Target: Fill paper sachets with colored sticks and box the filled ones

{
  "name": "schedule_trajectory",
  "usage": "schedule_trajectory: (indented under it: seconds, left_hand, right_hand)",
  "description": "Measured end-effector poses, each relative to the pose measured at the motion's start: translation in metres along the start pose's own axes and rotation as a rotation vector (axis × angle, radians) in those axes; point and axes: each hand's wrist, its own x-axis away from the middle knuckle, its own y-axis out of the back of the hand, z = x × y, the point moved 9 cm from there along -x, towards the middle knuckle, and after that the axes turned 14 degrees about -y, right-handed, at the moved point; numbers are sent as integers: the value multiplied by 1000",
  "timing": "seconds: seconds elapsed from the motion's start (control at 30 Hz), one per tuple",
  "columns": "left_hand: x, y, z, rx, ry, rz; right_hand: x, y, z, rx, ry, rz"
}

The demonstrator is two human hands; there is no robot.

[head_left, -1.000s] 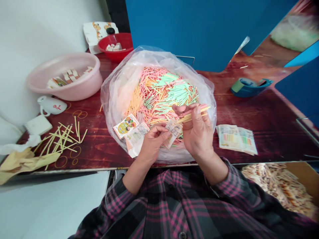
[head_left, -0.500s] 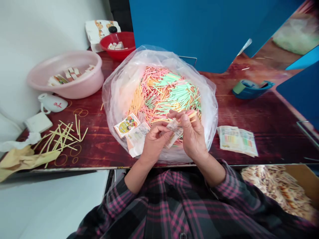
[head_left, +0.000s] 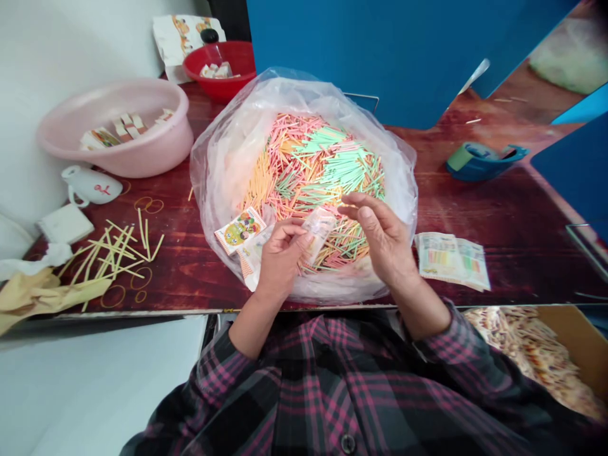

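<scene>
My left hand (head_left: 282,256) is shut on a small clear plastic packet (head_left: 318,228), which it holds upright over the bag. Whether sticks lie inside the packet I cannot tell. My right hand (head_left: 382,237) hangs just right of it, fingers apart, holding nothing I can see, above a heap of thin pink, orange and green sticks (head_left: 323,168). That heap fills a clear plastic bag (head_left: 213,158). Printed paper packets (head_left: 240,231) lie on the bag's near side, just left of my left hand.
The dark red wooden table (head_left: 190,253) holds a pink basin (head_left: 142,149), a red bowl (head_left: 218,73), a white mug (head_left: 90,185), loose yellow sticks (head_left: 111,250), printed sheets (head_left: 451,261) and a blue tape dispenser (head_left: 484,161). A cardboard box (head_left: 565,335) stands below the front right edge.
The stick bundle seen in my right hand earlier no longer shows. That hand has opened and moved right, away from my left hand, and the packet now stands higher in my left hand.
</scene>
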Motion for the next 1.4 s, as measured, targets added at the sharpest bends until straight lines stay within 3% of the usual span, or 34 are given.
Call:
schedule_trajectory:
  seconds: [0.1,0.27,0.4,0.57,0.73,0.83,0.93,1.1,1.2,1.4]
  left_hand:
    - [-3,8,0,8,17,-37]
    - [0,12,6,106,80,-137]
    - [2,13,8,143,111,-191]
    - [2,14,4,120,93,-173]
    - [4,10,6,62,80,-75]
    - [5,9,7,31,47,-34]
    - [5,9,8,8,31,-3]
    - [7,5,4,-46,-11,67]
    - [7,-1,1,-70,-36,129]
    - [9,-18,-7,-81,-52,263]
  right_hand:
    - [-7,1,-11,384,52,114]
    - [1,-33,-36,1189,114,332]
    - [5,-51,-43,1358,14,400]
    - [-2,-43,-49,1274,-62,352]
    - [-13,-13,-44,1120,-49,200]
    - [-20,7,-28,1047,27,87]
    - [-21,24,-5,835,131,10]
    - [-14,51,25,365,64,-81]
    - [-8,47,35,261,20,-20]
    - [2,15,33,298,47,116]
